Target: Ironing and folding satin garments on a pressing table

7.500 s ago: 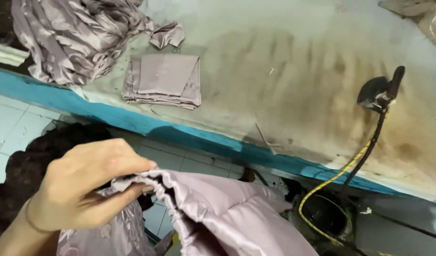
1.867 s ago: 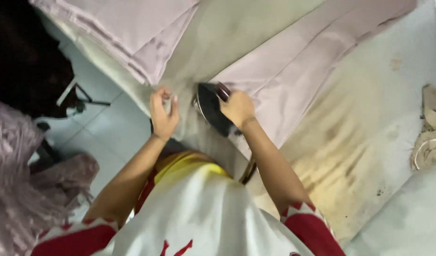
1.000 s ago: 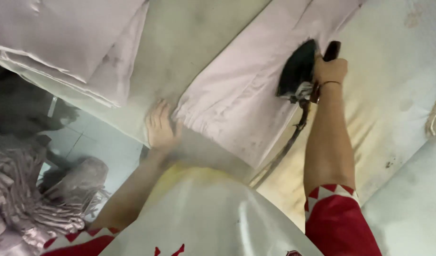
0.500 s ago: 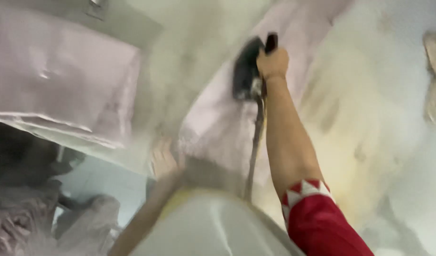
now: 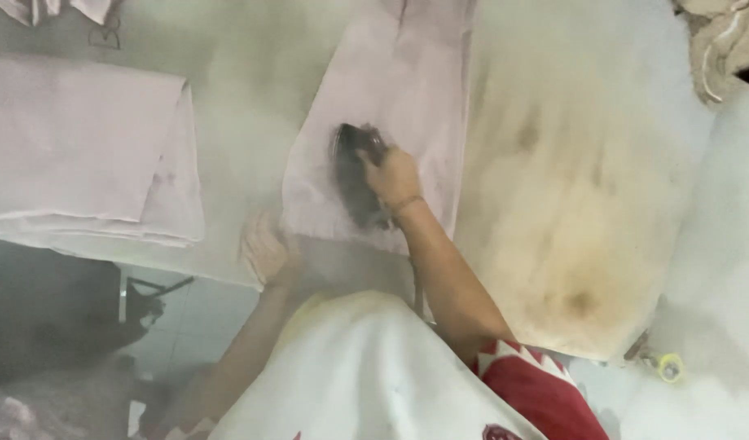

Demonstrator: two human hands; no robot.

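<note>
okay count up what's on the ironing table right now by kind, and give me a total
Irons: 1, the dark iron gripped by the right hand
Cloth being pressed: 1, the pale strip held at its edge by the left hand
Folded stacks: 1, the folded stack
Crumpled cloth: 1, the crumpled cloth
Total: 4

Steam or haze veils the whole head view, so the left hand (image 5: 264,248) shows only as a pale blur at the tabletop (image 5: 570,204) edge. The right hand (image 5: 393,175) covers the handle of the dark iron (image 5: 354,175), whose outline is smeared. The pink cloth (image 5: 390,90) under it and the folded stack (image 5: 81,155) run off the picture's edges.
</note>
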